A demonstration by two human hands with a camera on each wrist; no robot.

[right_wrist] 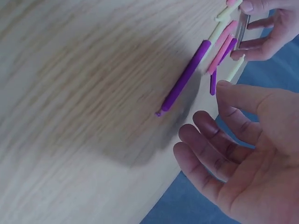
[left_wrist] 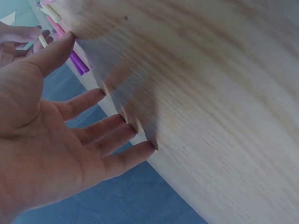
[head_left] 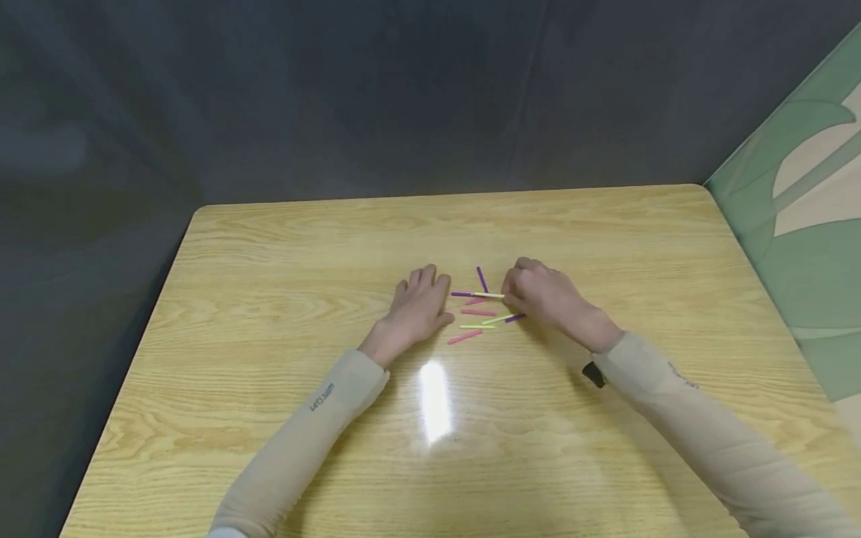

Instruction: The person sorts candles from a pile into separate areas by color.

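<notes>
Several thin, short sticks in purple, pink and pale yellow lie loosely together on the wooden table. My right hand (head_left: 546,296) pinches one end of a pale yellow stick (head_left: 488,295) between thumb and finger; the left wrist view also shows this grip. To the left of the group, my left hand (head_left: 415,308) is spread with its fingertips on the tabletop, holding nothing. Between the hands lie a pink stick (head_left: 478,312) and a purple stick (head_left: 461,294). Another purple stick (right_wrist: 186,77) is close to my right hand, and a second pink stick (head_left: 465,337) lies nearer to me.
The light wooden table (head_left: 282,261) reaches back to a dark curtain (head_left: 430,97). At right stands a green and beige patterned panel (head_left: 807,284). Bright glare (head_left: 435,400) reflects off the tabletop in front of the sticks.
</notes>
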